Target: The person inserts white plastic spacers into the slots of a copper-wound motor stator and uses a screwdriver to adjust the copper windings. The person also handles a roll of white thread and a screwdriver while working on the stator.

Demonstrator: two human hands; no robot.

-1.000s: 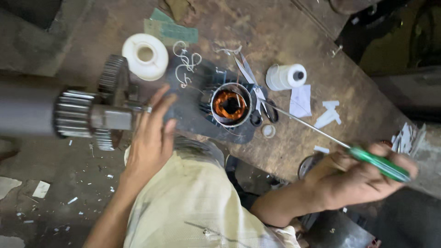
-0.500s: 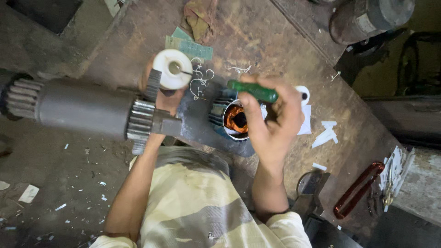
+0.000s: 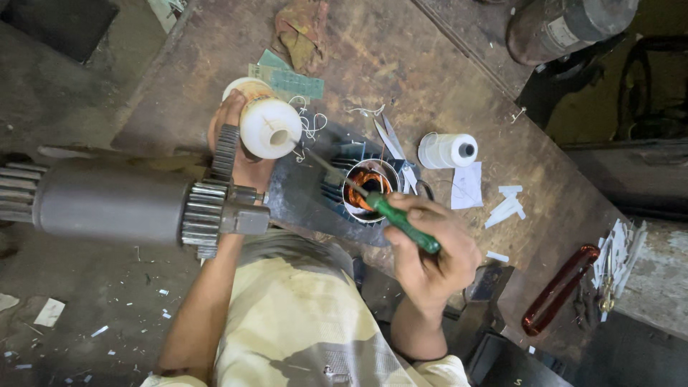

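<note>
Green screwdriver handle (image 3: 403,223), white spool (image 3: 269,129), copper-orange motor windings (image 3: 367,185).

right hand (image 3: 430,261) gripping screwdriver (image 3: 401,222), left hand (image 3: 240,147) holding spool (image 3: 266,125)

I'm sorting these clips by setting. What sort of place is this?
Probably a motor repair workshop: a worn, stained workbench, a stator with copper windings, and a heavy geared shaft. The right hand holds a green-handled screwdriver.
</note>
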